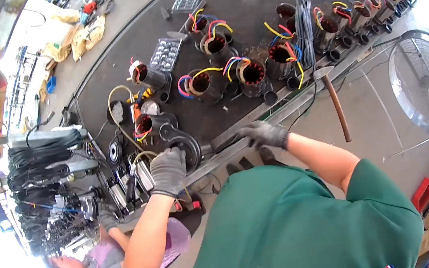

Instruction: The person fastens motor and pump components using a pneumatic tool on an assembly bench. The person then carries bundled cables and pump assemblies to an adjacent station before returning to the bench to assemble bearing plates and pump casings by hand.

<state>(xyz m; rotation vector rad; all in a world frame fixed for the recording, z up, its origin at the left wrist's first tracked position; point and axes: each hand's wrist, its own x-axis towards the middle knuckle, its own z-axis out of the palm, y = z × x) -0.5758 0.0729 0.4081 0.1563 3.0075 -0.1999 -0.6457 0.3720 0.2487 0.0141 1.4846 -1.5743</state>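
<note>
My left hand [168,171], in a grey glove, is closed at the left rim of a round black pump casing [192,148] at the bench's near edge. Its fingertips are partly hidden. My right hand [264,134], gloved too, hovers by the bench edge with fingers stretched to the left and apart. Below its fingertips lies a dark flat bar [225,140]. Just behind the casing stands a motor housing [159,123] with coloured wires. More open-topped housings [252,77] with red, yellow and blue leads stand beyond my right hand.
A hammer [336,102] overhangs the bench edge at right. Coiled grey cable [306,28] stands among the housings. Trays of small parts [166,54] lie farther back. A co-worker [108,259] works at left beside black cable bundles [40,163]. A large caged fan [424,82] stands right.
</note>
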